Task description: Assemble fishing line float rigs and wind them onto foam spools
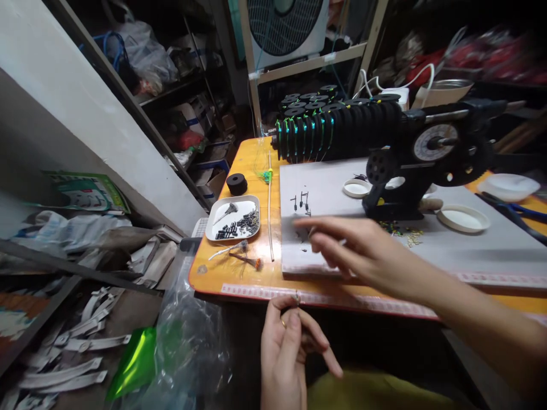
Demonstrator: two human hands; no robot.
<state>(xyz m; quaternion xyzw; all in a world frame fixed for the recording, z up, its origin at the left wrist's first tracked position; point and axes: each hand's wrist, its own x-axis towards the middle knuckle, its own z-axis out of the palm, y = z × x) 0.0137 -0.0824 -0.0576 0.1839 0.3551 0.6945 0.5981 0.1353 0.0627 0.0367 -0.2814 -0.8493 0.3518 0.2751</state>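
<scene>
Apparently, small parts are being handled one by one: slim black pin-like pieces are laid at the left end of a flat pale-grey board, just beyond the bare right hand. For one to be picked up, a careful fingertip pinch would be needed. That hand is stretched leftward over the board, index finger extended; whether anything is gripped cannot be told. Nearer, the bare left hand is held below the orange-yellow table's edge, fingers half curled, any pinched piece being unclear.
</scene>
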